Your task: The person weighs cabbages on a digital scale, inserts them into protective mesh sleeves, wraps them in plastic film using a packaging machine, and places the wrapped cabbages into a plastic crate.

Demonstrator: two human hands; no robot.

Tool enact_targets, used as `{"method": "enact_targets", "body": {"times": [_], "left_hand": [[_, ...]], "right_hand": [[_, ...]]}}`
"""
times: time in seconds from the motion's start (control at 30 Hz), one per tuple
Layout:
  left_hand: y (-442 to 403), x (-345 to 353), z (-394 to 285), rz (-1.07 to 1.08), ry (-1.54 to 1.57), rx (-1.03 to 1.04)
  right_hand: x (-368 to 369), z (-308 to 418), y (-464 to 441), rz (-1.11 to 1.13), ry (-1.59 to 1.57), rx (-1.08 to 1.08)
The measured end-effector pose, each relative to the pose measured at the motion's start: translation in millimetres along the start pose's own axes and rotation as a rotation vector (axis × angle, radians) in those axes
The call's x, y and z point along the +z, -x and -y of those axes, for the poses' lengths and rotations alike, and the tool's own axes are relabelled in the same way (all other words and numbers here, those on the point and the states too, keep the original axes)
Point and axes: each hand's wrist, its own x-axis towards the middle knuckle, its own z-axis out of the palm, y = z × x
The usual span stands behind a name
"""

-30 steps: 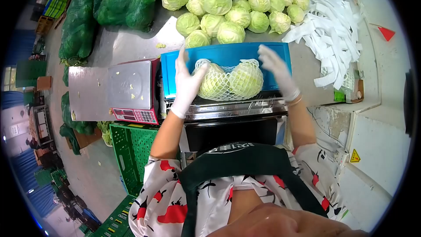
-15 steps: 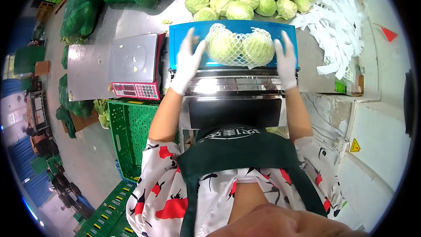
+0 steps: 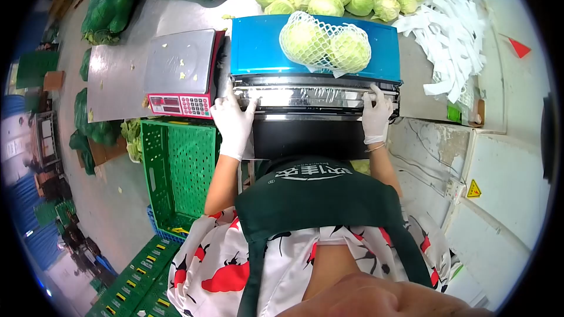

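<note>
Left hand: fingers part-spread at left end of shiny roll. Right hand: fingers bent over right end; whether either pinched anything, I could not tell. Netted cabbages lay beyond, on blue panel; scale stood left, on worktop.

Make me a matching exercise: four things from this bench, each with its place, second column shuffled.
Column one:
1. Netted cabbages
2. Scale
3. White strips
4. Left hand

Column two:
A. Heaped loosely right of the blue panel
B. Gloved, at the left end of the shiny bar
C. Lying on the blue panel
D. Standing left of the blue panel, with a keypad

Right pairs: 1-C, 2-D, 3-A, 4-B
</note>
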Motion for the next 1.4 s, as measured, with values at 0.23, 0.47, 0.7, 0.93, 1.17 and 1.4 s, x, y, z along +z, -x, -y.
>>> {"method": "enact_targets", "body": {"times": [0.23, 0.47, 0.7, 0.93, 1.17, 1.4], "left_hand": [[-11, 17, -8, 0.295, 1.053, -0.080], [-61, -101, -22, 0.534, 1.551, 0.135], [-162, 25, -62, 0.337, 0.578, 0.591], [-159, 47, -66, 0.556, 1.306, 0.119], [-88, -25, -74, 0.907, 1.555, -0.395], [49, -28, -25, 1.339, 1.273, -0.449]], "right_hand": [[-59, 30, -11, 0.336, -0.941, 0.289], [-162, 49, -68, 0.559, -1.284, -0.241], [-29, 58, -151, 0.503, -0.232, -0.665], [-8, 62, -153, 0.562, -0.516, -0.331], [-58, 74, -82, 0.915, -1.079, 0.266], [-114, 63, 40, 1.191, -1.046, 0.598]]}}
